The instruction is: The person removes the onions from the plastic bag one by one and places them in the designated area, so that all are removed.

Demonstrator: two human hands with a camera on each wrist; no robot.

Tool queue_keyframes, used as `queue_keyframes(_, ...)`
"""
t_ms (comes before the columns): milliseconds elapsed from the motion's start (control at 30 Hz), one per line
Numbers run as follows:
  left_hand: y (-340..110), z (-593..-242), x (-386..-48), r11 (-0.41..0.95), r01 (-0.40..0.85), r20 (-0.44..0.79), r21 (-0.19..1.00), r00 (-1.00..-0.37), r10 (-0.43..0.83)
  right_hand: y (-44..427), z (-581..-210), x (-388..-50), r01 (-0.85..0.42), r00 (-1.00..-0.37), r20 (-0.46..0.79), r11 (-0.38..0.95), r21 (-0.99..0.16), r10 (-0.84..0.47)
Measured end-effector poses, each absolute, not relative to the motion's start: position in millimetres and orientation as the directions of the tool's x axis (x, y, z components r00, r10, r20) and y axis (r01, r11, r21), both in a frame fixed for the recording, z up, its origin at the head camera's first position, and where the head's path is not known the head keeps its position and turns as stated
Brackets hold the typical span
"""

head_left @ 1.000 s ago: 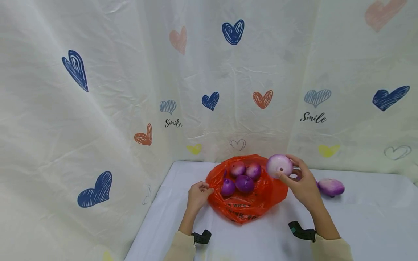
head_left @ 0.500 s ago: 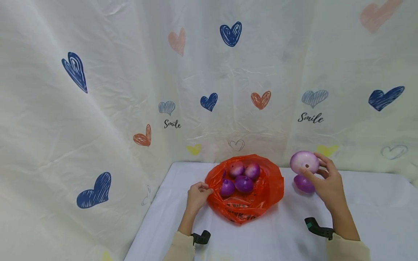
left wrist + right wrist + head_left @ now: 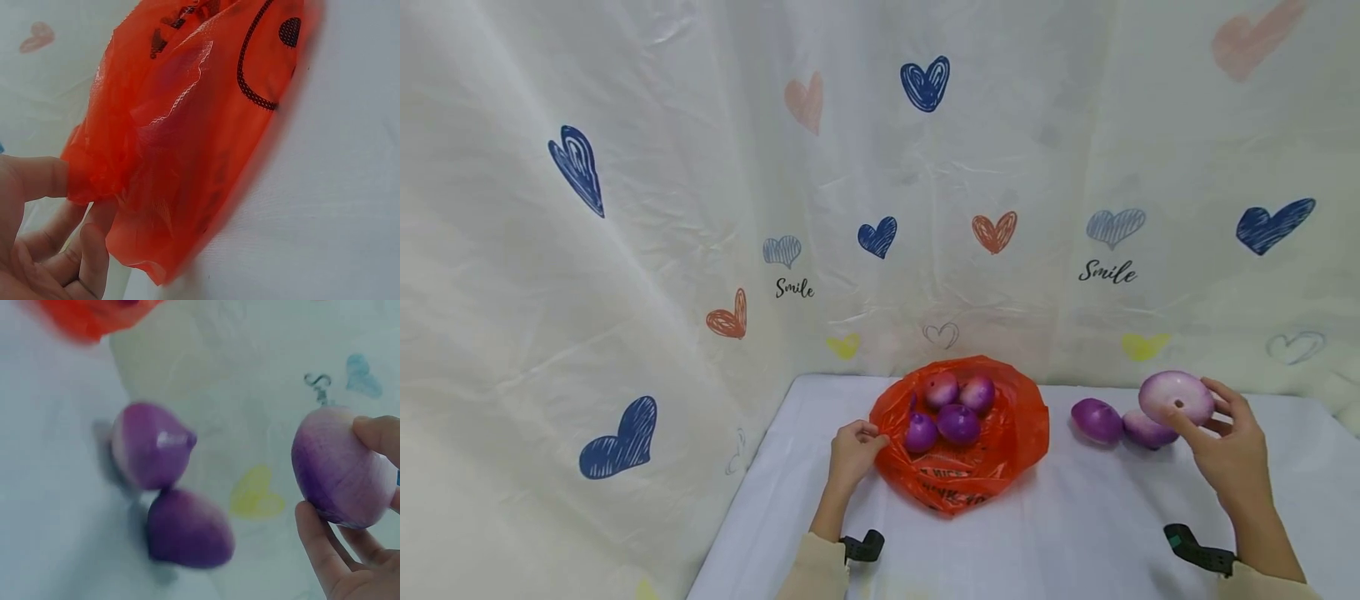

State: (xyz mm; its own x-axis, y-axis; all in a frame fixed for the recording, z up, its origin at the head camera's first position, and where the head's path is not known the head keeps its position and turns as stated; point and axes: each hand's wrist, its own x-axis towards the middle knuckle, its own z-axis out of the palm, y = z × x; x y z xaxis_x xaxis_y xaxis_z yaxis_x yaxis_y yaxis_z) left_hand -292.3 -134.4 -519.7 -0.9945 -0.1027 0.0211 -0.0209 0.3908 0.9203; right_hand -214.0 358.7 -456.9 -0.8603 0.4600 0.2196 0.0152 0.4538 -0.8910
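A red plastic bag (image 3: 1015, 433) with dark print lies spread wide on the table, several purple onions (image 3: 958, 424) inside it. My left hand (image 3: 853, 454) pinches the bag's left rim; in the left wrist view, thumb and fingers grip the crumpled film (image 3: 100, 169). Out to the right, my right hand (image 3: 1232, 446) holds a pale purple onion (image 3: 1176, 397) above the table, thumb on one side and fingers on the other. Two more onions lie close together on the cloth, one darker (image 3: 1097, 421) and one partly hidden behind the held onion (image 3: 1146, 429).
The table (image 3: 1000, 550) is covered in white cloth. Behind it and to the left hangs a pale curtain (image 3: 820, 183) printed with hearts and "Smile". Each wrist wears a black device, seen as the left band (image 3: 863, 546) and the right band (image 3: 1198, 550).
My right hand has carried its onion rightward, from the bag's right edge to past the two loose onions. My left hand keeps its grip on the bag's rim.
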Motion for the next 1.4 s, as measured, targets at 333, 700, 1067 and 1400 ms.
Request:
queue_keyframes(333,-133.0,-518.6,-291.0,0.396,-0.030,0.013,0.918,-0.994,-0.105,412.6,-485.1,-205.8,0.239,-0.800,0.058,0.406,-0.882,0.597)
queue_keyframes(700,-135.1,-519.3,-291.6,0.392,-0.027,0.016,0.920,-0.994,-0.107,435.2,-506.3,-216.6,0.295,-0.823,0.036,0.481,-0.826,0.567)
queue_keyframes(1067,-134.2,-520.7,-292.2,0.383,-0.026,0.015,0.923,-0.995,-0.104,447.9,-526.2,-228.1,0.366,-0.846,-0.063,0.491,-0.791,0.529)
queue_keyframes(1400,-134.3,-521.2,-292.6,0.390,-0.024,0.020,0.920,-0.994,-0.107,450.6,-533.0,-233.7,0.376,-0.863,-0.111,0.481,-0.792,0.493)
